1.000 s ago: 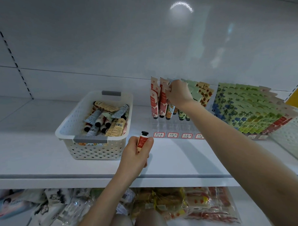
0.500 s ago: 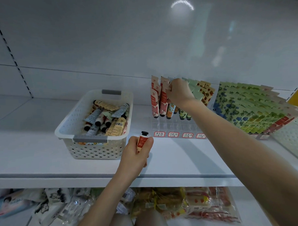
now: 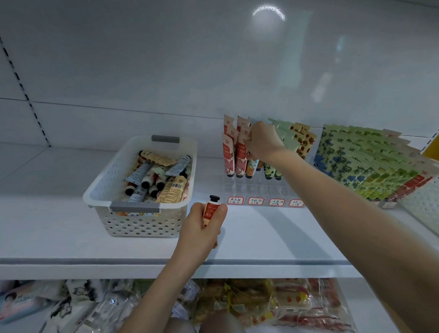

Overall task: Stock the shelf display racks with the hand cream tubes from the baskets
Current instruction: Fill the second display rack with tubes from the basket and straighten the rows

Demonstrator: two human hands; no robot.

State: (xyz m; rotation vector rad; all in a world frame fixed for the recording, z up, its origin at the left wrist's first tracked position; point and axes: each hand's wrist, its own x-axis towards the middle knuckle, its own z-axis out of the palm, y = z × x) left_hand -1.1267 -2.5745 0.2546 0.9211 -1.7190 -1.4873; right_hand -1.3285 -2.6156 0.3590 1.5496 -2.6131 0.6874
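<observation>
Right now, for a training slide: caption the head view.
Left hand holds a red hand cream tube beside the basket; right hand grips tubes in the display rack.

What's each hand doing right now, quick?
Left hand: holding a red hand cream tube, cap up.
Right hand: fingers on the red tubes in the display rack; grip cannot be told.

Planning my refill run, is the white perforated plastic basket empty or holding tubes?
Not empty: the white perforated plastic basket holds a jumbled pile of hand cream tubes, below its rim.
</observation>
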